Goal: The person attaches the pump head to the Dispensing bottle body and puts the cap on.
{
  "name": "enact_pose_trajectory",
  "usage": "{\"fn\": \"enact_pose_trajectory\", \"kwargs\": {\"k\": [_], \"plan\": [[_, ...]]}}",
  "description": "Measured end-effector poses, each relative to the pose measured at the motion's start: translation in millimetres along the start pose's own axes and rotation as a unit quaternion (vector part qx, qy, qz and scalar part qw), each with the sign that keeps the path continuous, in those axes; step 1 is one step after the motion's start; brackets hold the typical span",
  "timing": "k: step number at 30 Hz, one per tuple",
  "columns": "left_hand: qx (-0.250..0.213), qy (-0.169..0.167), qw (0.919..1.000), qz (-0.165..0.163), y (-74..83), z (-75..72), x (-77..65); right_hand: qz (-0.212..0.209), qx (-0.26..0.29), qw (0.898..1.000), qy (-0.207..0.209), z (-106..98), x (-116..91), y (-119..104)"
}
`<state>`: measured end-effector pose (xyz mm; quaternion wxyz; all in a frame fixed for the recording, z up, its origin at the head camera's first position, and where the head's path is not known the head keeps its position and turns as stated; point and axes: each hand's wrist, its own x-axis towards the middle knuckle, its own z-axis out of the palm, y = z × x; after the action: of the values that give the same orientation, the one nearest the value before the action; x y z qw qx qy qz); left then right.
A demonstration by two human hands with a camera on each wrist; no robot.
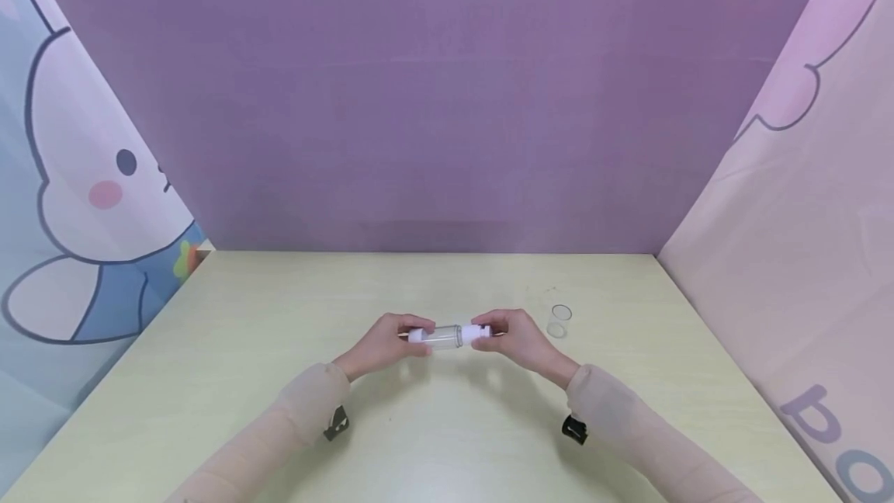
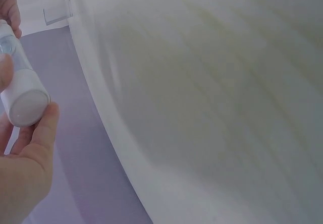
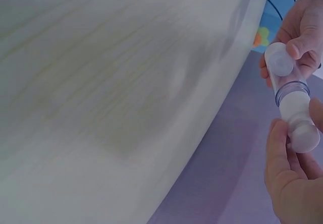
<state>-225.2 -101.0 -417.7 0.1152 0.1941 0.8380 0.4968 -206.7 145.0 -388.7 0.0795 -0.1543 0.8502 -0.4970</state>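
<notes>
A small clear pump bottle [image 1: 443, 338] lies sideways between both hands above the table. Its white base [image 2: 25, 90] faces left, where my left hand [image 1: 384, 340] pinches it between thumb and fingers. At the other end, the white pump head [image 3: 297, 108] is held by the thumb and fingers of my right hand [image 1: 522, 341]. A clear ring shows at the join of bottle and pump in the right wrist view. Right of the right hand, a transparent cap [image 1: 557, 330] sits on the table.
The pale wood-grain table [image 1: 293, 293] reaches back to a purple panel [image 1: 433, 99]. Printed cloth walls flank it, a cartoon animal [image 1: 91, 146] at left and a pink sheet [image 1: 803, 239] at right. Small dark devices [image 1: 575, 429] are strapped under both wrists.
</notes>
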Motion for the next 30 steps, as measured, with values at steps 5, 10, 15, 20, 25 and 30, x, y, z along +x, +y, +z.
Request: {"fn": "enact_pose_trajectory", "kwargs": {"k": [5,10,15,20,25,30], "plan": [[-0.003,0.000,1.0000,-0.001,-3.2,-0.3,1.3,0.012,-0.006,1.000,0.005,0.2,1.6,2.0],[-0.010,-0.002,1.0000,-0.001,-3.4,-0.5,1.3,0.020,0.004,1.000,0.005,0.4,3.0,4.8],[-0.004,-0.002,0.9999,0.014,-5.4,-0.3,2.1,0.027,0.014,1.000,0.006,-0.1,2.1,4.4],[-0.007,0.000,0.9999,0.013,-3.8,0.0,0.8,0.027,0.013,1.000,-0.001,-0.9,0.4,2.6],[-0.023,0.001,0.9997,-0.004,0.6,0.6,0.4,0.019,0.006,1.000,0.003,-1.9,0.7,2.2],[-0.024,0.003,0.9997,-0.005,0.7,1.0,0.6,0.018,0.006,1.000,0.008,-2.2,0.4,2.8]]}}
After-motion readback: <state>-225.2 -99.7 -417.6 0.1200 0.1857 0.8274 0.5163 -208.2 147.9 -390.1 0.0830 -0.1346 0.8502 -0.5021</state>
